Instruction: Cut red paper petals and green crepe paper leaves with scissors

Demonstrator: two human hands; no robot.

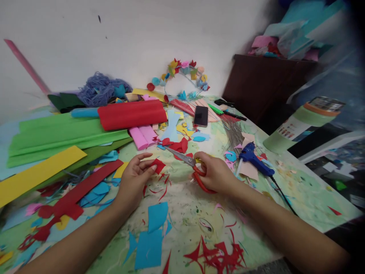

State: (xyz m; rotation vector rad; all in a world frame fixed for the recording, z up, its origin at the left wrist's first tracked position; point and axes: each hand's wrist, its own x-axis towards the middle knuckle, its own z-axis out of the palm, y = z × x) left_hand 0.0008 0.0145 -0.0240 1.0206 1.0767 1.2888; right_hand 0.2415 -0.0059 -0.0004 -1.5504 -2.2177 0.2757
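Note:
Between the thumb and fingers of my left hand (136, 176) is a small red paper piece (158, 166). My right hand (214, 172) grips the red-handled scissors (186, 159), whose blades point up and left, apart from the paper it faces. Cut red petals (180, 145) lie just beyond the blade tips. Thin red trimmings (163, 190) are scattered below my left hand. Nearer to me are blue paper squares (149, 247) and a heap of red scraps (218, 254).
A blue glue gun (256, 161) with a cord lies to the right, near a green bottle (299, 123). Red (132, 114) and green paper rolls (57, 133) fill the left. A phone (201, 115) and a paper-flower wreath (182, 72) are at the back.

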